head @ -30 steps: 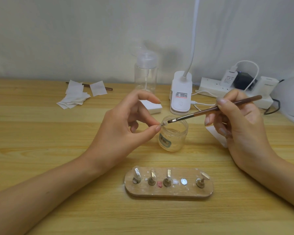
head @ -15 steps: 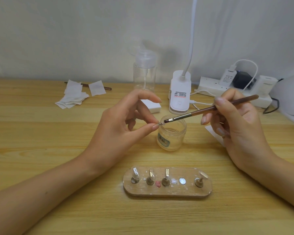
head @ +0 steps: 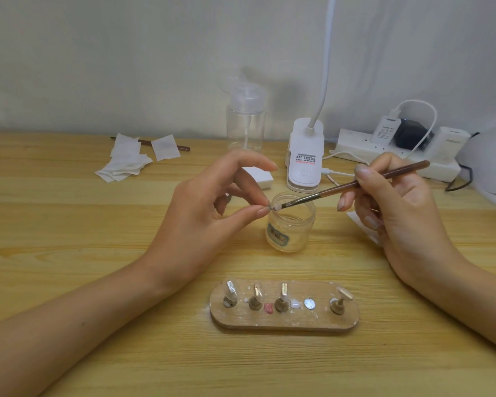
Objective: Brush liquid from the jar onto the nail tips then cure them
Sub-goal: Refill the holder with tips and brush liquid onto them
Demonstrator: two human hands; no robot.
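Nail tip [head: 275, 208], small and pale, is pinched between the thumb and a fingertip of the left hand [head: 212, 213], held just above the near-left rim of an open clear jar [head: 291, 227]. The left forefinger arches above the pinch, curled and touching nothing. The right hand [head: 398, 207] grips a thin brown-handled brush [head: 355, 183] the way one holds a pen, fingers clamped round the handle. The brush slants down to the left, and its bristle end touches the held nail tip over the mouth of the jar. The jar stands upright at the middle of the pale wooden tabletop [head: 69, 224] and carries a small label on its near side.

Nearer the viewer lies an oval wooden holder [head: 284, 322], smeared with white. On it stand four small pegs [head: 255, 302], each topped with a nail tip, and a silver disc [head: 309, 304] lies between the third and fourth pegs.

At the far edge, left to right: a heap of white wipes [head: 126, 164] lying over a second brush [head: 184, 147], a clear pump bottle [head: 245, 121], a white lamp base [head: 305, 156] with a bending neck, and a white power strip [head: 355, 144] with plugs and cables.
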